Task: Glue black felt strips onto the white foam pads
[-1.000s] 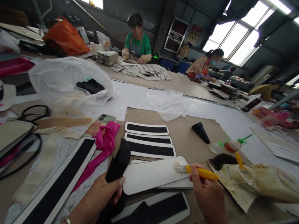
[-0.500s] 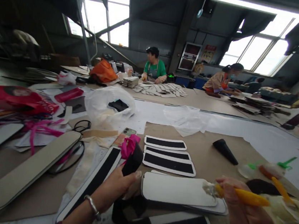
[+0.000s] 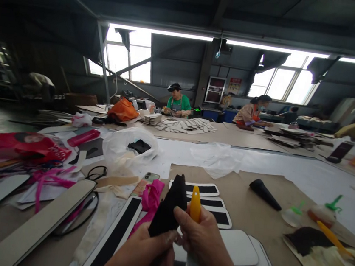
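Note:
My left hand [image 3: 142,255] is closed around a black fabric piece [image 3: 169,206], which it holds upright in front of me. My right hand [image 3: 204,249] presses against it and grips a yellow-handled glue brush [image 3: 195,207], handle pointing up. Both hands meet low in the middle of the view. Just behind them a white-faced panel [image 3: 238,247] lies on top of another. Behind that lie three white-edged black panels [image 3: 201,189]. A long black strip with a white border [image 3: 114,237] lies to the left of my hands.
A black cone [image 3: 265,194] and two glue bottles with green caps [image 3: 324,211] stand at the right beside glue-smeared paper [image 3: 326,256]. A phone [image 3: 146,182], pink ribbon [image 3: 151,198], plastic bag [image 3: 131,147] and long beige boards [image 3: 39,219] lie left. Two people work at the far table.
My head has tilted up, showing more of the hall. My left hand lifted the black piece off the table and my right hand brought the brush in from the right to meet it.

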Available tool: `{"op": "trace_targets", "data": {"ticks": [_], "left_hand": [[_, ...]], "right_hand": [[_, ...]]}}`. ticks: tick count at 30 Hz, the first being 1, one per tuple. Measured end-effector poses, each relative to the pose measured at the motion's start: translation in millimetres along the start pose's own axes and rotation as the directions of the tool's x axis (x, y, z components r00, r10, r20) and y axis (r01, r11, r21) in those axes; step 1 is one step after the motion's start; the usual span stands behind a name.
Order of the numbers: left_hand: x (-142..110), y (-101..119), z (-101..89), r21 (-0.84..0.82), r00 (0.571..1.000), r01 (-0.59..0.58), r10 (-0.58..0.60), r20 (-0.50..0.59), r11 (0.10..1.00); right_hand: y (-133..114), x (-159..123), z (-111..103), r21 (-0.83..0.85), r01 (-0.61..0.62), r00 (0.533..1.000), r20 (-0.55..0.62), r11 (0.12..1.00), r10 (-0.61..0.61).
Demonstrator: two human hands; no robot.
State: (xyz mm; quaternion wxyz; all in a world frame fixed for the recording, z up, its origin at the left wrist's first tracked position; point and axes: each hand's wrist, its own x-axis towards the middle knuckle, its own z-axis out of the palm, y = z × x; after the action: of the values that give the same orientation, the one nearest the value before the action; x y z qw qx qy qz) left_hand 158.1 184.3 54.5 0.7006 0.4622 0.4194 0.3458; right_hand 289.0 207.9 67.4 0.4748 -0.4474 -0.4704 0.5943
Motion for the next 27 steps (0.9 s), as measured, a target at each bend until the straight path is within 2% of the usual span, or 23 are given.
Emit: {"op": "trace_targets", "data": {"ticks": [2,4,6,7,10,13,16,19,23,25,27], "left_hand": [[-1,-4,3.7,-0.052,0.998,-0.008,0.005,-0.062,0.999],[-3,-6,7.4,-0.118,0.993,-0.01,-0.005,-0.121,0.993],[-4,-6,10.8,-0.154,0.991,0.012,-0.032,-0.133,0.988],[-4,-5,12.2,-0.159,0.99,0.02,-0.041,-0.134,0.987],[-6,-6,15.2,-0.152,0.989,0.036,-0.058,-0.14,0.988],[-8,-11,16.1,-0.111,0.991,0.068,-0.08,-0.103,0.991],[-9,-17,14.3,-0.08,0.991,0.099,-0.105,-0.077,0.992],[-7,-24,9.2,-0.07,0.986,0.119,-0.126,-0.107,0.99],[2,-33,0.4,0.002,0.962,0.118,-0.114,-0.247,0.993],[9,-39,-3.3,0.019,0.939,0.121,-0.108,-0.327,0.992],[18,-45,-5.9,0.038,0.921,0.132,-0.109,-0.374,0.99]], "right_hand": [[3,-3,-3,-0.092,0.092,0.993,-0.063,0.991,-0.098],[8,-5,-10,-0.24,0.186,0.966,-0.134,0.953,-0.223],[12,-7,-18,-0.348,0.216,0.935,-0.196,0.912,-0.296],[13,-7,-22,-0.37,0.199,0.929,-0.224,0.907,-0.295],[11,-10,-29,-0.282,0.124,0.933,-0.293,0.951,-0.208],[2,-12,-30,-0.01,0.122,0.948,-0.294,0.992,-0.12],[-10,-14,-34,0.187,0.13,0.955,-0.286,0.974,-0.073],[-26,-18,-46,0.269,0.128,0.958,-0.282,0.954,-0.049],[-41,-32,-84,0.19,0.008,0.974,-0.224,0.982,0.035],[-42,-38,-106,0.064,-0.124,0.973,-0.188,0.99,0.134],[-38,-40,-126,-0.138,-0.261,0.959,-0.151,0.955,0.24]]}}
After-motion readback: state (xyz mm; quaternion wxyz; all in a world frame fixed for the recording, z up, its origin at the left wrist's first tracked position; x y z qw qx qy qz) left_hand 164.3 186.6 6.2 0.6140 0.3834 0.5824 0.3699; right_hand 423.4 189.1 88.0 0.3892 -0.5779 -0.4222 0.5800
